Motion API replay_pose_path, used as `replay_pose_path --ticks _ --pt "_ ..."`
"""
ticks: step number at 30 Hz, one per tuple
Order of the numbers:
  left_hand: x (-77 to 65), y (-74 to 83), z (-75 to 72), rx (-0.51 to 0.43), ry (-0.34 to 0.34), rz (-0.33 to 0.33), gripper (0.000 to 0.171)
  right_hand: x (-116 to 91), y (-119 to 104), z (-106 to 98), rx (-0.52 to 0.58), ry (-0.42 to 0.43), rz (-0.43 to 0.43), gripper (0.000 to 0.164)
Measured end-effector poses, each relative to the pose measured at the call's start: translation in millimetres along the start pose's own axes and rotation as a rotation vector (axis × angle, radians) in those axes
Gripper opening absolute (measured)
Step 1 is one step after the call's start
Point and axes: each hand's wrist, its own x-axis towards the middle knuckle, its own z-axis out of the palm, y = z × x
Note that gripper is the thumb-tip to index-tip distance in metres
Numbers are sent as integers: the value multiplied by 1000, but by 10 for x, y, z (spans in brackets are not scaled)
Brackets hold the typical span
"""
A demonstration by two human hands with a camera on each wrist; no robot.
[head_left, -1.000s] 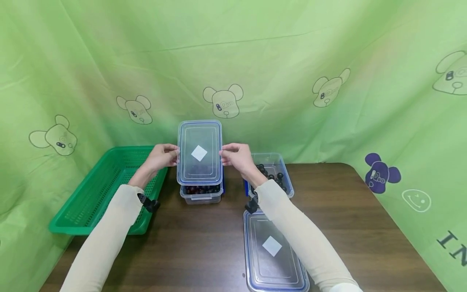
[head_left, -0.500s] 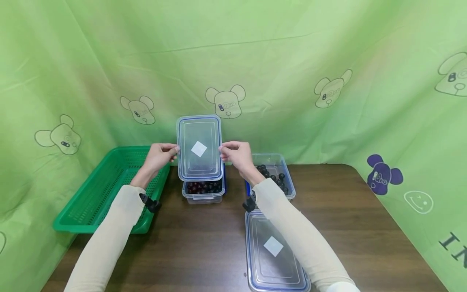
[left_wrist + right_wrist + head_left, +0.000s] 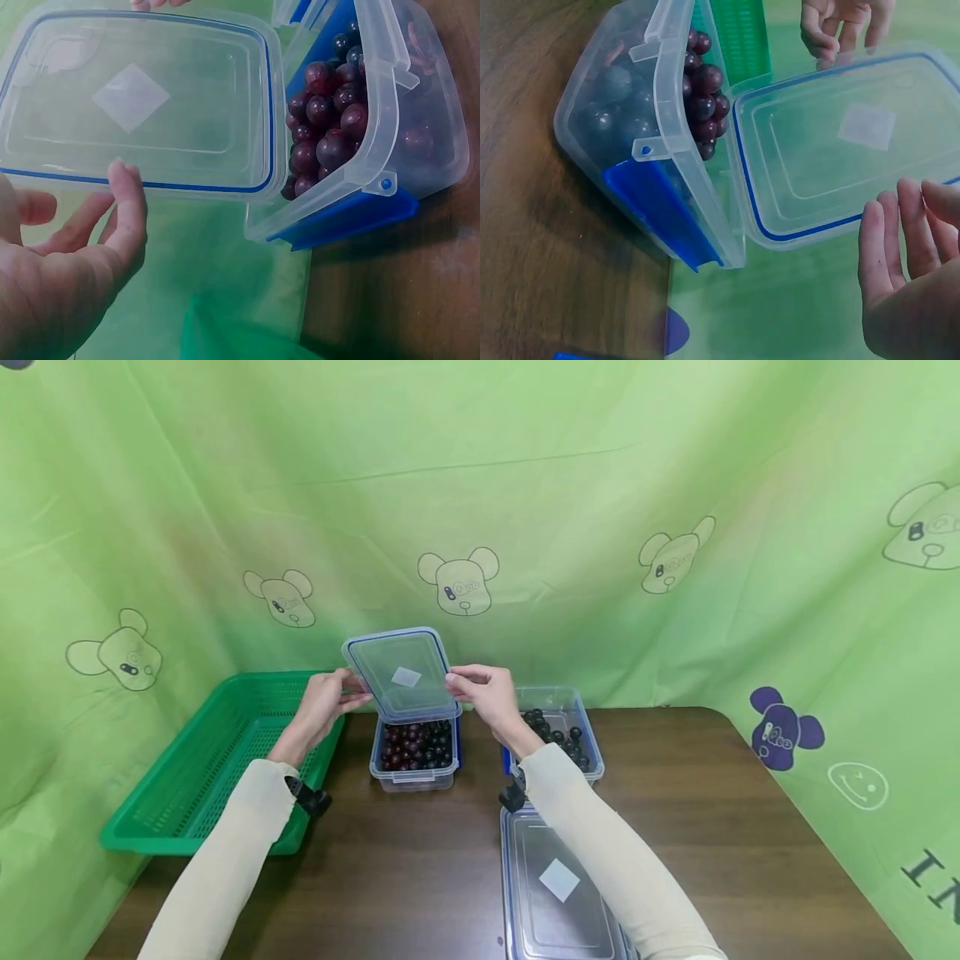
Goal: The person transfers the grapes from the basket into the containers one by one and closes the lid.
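Note:
A clear plastic lid with a blue seal and a white diamond sticker leans back, tilted, over the rear of a clear food container. The container is filled with dark red and near-black grapes. My right hand pinches the lid's right edge between thumb and fingers. Along the left edge my left hand has its fingers loosely extended, touching the rim; in the left wrist view a fingertip overlaps that rim. Blue side clips hang unfastened on the container.
A green perforated basket stands to the left. Behind my right forearm is a second clear container with dark grapes. Another stickered lid lies on the brown table in front of it. A green patterned curtain hangs behind.
The lid has tipped from nearly upright to leaning back and skewed, exposing more grapes. My left hand's fingers have loosened from their pinch; my right hand still grips its edge.

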Motion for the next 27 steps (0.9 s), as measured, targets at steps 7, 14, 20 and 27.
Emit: replay_pose_path --ticks 7,14,20,27 --pt "17 2 -46 5 -5 -22 50 -21 -14 -33 7 -28 23 23" --pt "28 -97 -10 208 26 -77 52 -72 116 2 27 0 195 29" --pt "57 -191 79 292 15 -111 56 -86 220 13 -21 -19 306 23" --pt "90 -228 132 391 47 -158 55 -81 292 83 -177 -26 296 44"
